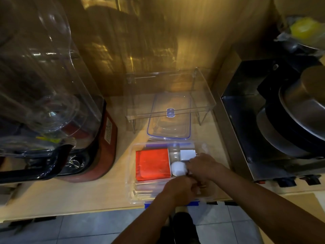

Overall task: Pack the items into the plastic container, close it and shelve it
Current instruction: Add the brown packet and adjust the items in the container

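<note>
The clear box (133,173) is sitting open at the front edge of the wooden counter (70,196), and it is being filled. A red packet (152,163), a white block (187,154) and a round white thing (178,168) are lying inside it, side by side. The left hand (181,188) and the right hand (202,167) are being held close together over the right half of the box, with fingers curled in. Something small and dark seems to be pinched between them, but what it is cannot be told. The lid (169,118), with a blue rim, is lying flat behind the box, partly under a clear stand (168,95). The box is probably light and stiff, with smooth walls that may be slippery, so it is best held by both short ends, under the rim. The lid is probably to be pressed down at the edges, and the blue clip (149,204) at the near end snapped shut. Room is tight: a blender (49,106) is standing on the left and a metal machine (263,129) on the right. The box is also resting very near the counter's edge, above a tiled floor (88,228), so it could be knocked off.
</note>
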### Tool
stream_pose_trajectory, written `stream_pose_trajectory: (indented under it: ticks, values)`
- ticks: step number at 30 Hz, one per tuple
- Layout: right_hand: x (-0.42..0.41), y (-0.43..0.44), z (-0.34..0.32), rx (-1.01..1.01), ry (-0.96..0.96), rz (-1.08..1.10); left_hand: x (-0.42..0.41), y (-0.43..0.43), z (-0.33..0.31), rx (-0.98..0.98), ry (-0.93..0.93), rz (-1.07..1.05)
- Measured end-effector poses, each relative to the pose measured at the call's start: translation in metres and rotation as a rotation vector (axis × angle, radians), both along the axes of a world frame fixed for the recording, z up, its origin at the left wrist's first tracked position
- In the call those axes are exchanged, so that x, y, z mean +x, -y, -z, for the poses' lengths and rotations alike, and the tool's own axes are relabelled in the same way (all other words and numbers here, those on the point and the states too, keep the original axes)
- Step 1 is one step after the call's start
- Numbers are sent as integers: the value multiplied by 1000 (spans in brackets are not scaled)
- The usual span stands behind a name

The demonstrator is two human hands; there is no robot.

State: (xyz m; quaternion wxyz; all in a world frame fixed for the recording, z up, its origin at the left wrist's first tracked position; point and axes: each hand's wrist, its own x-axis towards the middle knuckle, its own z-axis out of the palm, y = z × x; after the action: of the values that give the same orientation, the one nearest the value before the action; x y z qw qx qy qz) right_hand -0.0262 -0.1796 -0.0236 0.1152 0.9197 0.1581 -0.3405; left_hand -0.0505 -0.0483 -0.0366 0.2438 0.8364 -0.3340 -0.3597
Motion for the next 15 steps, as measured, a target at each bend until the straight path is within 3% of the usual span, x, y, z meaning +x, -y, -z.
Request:
stream_pose_trajectory:
  ticks: [5,9,12,15]
  values:
    - [1,0,-4,51,-144,26,4,-6,-4,-28,59,76]
    - [-2,1,-4,73,-82,45,0,-14,-7,-131,77,121]
    - [-2,1,-4,42,-64,23,-2,-14,-10,-97,0,106]
    - [-2,0,-6,60,-117,57,-3,-13,-12,-56,128,133]
